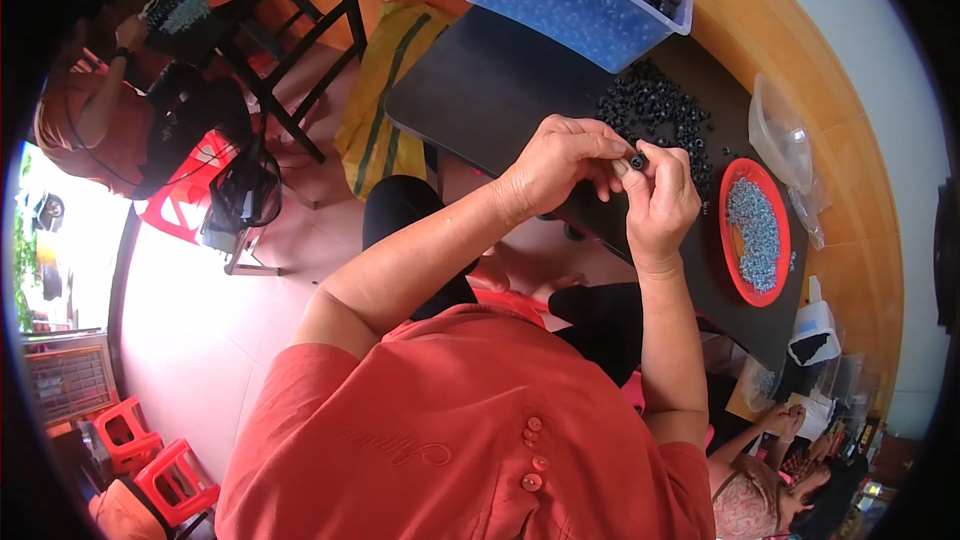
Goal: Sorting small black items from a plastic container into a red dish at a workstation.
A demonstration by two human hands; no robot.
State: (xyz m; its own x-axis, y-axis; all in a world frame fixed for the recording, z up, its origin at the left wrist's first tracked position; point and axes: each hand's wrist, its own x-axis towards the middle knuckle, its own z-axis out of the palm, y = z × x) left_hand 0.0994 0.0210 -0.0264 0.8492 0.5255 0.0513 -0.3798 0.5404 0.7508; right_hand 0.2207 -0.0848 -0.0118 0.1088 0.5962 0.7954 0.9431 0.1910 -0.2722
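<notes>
Both hands meet over the dark table (490, 70). My right hand (662, 202) pinches a small black round part (637, 161), with its hollow end showing, between thumb and fingertips. My left hand (575, 158) has its thumb and forefinger pressed together right beside that part; whatever sits between them is too small to make out. Just beyond the hands lies a loose heap of similar black parts (655, 105). Right of my right hand stands a red plate (727, 240) holding many tiny blue-grey pieces (757, 230).
A translucent bin (560, 10) full of black parts stands at the table's far edge. Clear plastic containers (780, 135) lean by the wall at right. A yellow sack (385, 100) lies beyond the table's left end. Other people sit at far left and lower right. Red stools (175, 480) stand at lower left.
</notes>
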